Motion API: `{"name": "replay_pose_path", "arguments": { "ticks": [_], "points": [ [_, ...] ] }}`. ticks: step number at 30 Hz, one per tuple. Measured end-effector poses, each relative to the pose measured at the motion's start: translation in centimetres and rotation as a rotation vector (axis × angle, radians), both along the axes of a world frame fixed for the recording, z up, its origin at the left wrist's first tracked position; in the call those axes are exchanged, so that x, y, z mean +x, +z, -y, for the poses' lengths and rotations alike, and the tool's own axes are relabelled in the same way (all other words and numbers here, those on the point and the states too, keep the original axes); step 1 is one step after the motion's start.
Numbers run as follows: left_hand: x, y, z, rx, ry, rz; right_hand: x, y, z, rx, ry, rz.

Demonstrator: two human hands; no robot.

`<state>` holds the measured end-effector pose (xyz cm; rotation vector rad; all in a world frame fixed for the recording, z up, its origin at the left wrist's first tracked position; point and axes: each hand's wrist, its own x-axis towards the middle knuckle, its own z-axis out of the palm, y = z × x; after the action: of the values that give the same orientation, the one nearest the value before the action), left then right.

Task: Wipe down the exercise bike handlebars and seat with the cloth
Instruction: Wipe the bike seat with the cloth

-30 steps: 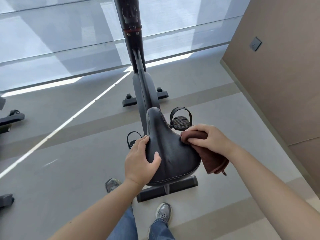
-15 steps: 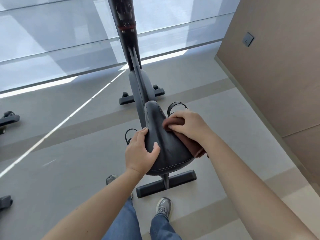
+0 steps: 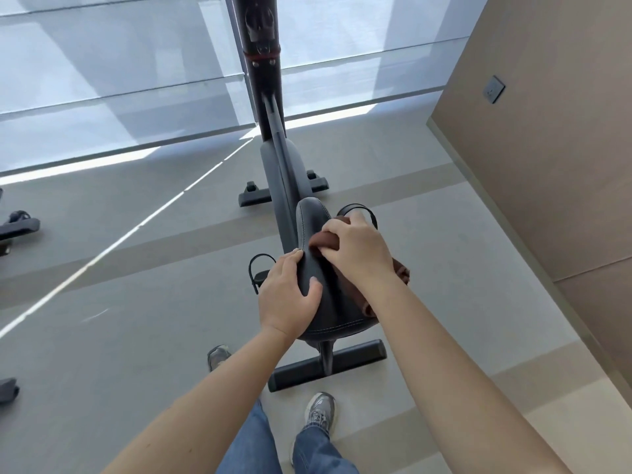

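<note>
The exercise bike's black seat (image 3: 313, 222) sits at the centre of the head view, its narrow nose pointing away from me. My left hand (image 3: 289, 297) grips the seat's left rear edge, thumb on top. My right hand (image 3: 357, 253) presses a dark brown cloth (image 3: 323, 241) onto the middle of the seat's right side; the cloth's tail (image 3: 402, 271) hangs off past my wrist. The bike's black post (image 3: 261, 56) rises at the top; the handlebars are out of frame.
The bike's front foot (image 3: 254, 198) and rear foot (image 3: 328, 369) rest on the grey floor. A strapped pedal (image 3: 260, 270) sticks out on the left. My shoes (image 3: 319, 410) stand behind the bike. A brown wall (image 3: 547, 148) runs close on the right. Other equipment (image 3: 17, 227) lies far left.
My right hand has slid the cloth from the seat's right rear edge forward and inward onto the seat's top. My left hand has kept its hold.
</note>
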<state>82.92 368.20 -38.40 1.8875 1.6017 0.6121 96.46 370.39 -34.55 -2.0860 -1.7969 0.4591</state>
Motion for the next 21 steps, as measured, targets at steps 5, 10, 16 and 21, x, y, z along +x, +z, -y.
{"name": "replay_pose_path", "arguments": {
  "ticks": [5,10,16,21],
  "points": [
    [0.0,0.1,0.0,-0.008,0.006,0.022,-0.4,0.2,3.9,0.039,0.034,0.039],
    [-0.1,0.4,0.0,0.011,-0.004,0.054,-0.7,0.0,7.5,0.109,-0.006,-0.028],
    [-0.5,0.4,0.0,0.010,-0.026,0.054,-0.3,-0.1,1.9,-0.010,-0.189,-0.075],
    [-0.4,-0.1,-0.5,0.038,-0.021,0.065,0.1,0.4,0.8,-0.056,-0.190,-0.064]
  ]
}}
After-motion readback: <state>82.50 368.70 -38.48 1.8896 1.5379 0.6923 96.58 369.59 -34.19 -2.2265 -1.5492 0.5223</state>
